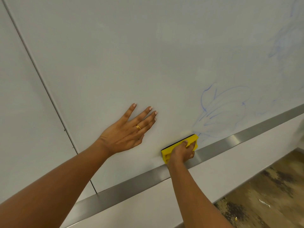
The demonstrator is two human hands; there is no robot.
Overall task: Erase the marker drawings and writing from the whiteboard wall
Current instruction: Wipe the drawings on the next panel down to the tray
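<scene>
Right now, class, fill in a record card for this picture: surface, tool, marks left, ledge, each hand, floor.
surface: whiteboard wall, panel seam at the left
tool: yellow eraser, dark pad against the board
marks left: faint blue marker drawing right of the eraser; fainter blue smears at upper right
metal ledge: runs along the board's lower edge
right hand: grips the eraser just above the ledge
left hand: flat on the board, fingers spread, gold ring
floor: mottled brown

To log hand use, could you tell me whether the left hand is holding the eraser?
No: the left hand rests flat on the whiteboard wall; the right hand grips the yellow eraser.
</scene>
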